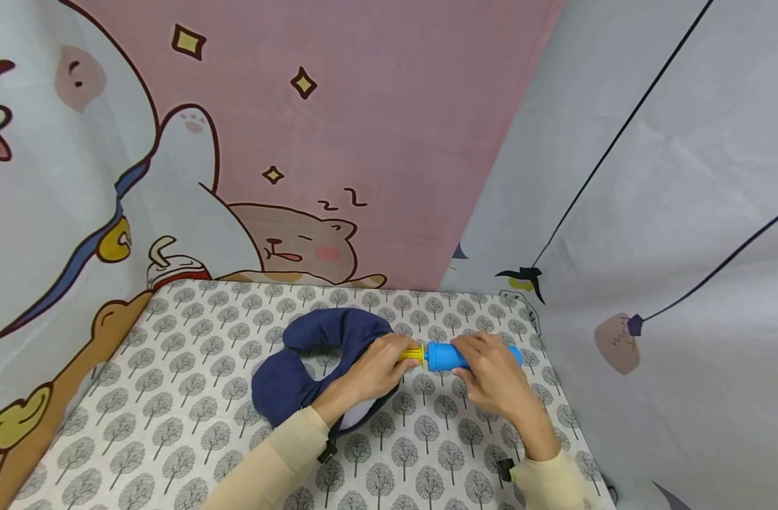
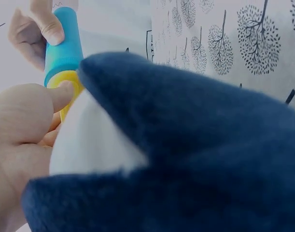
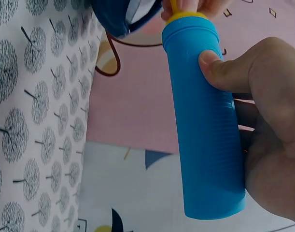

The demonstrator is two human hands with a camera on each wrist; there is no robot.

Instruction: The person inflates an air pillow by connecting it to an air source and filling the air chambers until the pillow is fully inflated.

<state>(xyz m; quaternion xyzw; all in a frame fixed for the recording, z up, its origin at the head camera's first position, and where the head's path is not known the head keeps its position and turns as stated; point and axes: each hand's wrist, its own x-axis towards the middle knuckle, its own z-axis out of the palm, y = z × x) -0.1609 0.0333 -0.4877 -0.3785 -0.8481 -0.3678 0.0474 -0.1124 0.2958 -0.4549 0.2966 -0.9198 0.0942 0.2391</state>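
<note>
My right hand (image 1: 489, 370) grips a smooth blue plastic tube (image 3: 203, 125) with a flat far end and a ribbed collar; its exact kind is unclear. The thumb lies along the side. At the tube's other end, my left hand (image 1: 378, 367) pinches a yellow end piece (image 1: 414, 355), partly hidden by the fingers. In the head view a narrow gap shows between its yellow flange and the blue collar. A navy U-shaped neck pillow (image 1: 278, 382) lies just under and beside the left hand. Its white part (image 2: 91, 140) shows close to the left palm in the left wrist view.
The tabletop is covered with a tree-print cloth (image 1: 191, 386). Behind it hangs a pink and white cartoon curtain (image 1: 395, 142), and a pale curtain (image 1: 689, 212) stands along the right. A small black buckle (image 1: 327, 451) sits at the pillow's lower edge.
</note>
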